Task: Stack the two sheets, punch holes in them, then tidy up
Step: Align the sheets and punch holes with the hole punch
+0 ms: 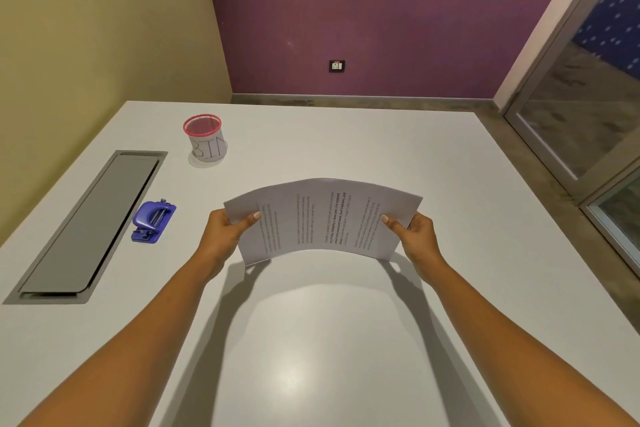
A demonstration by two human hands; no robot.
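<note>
We hold the white printed paper sheets (322, 218) up over the middle of the white desk (346, 340), left hand (225, 236) and right hand (417, 237) pinching the ends. We should line up the edges first. The blue plastic hole punch (153, 221) waits near the left edge, with lots of bare desk between.

Grey cable hatch (90, 225), wall socket (336, 66)
</note>
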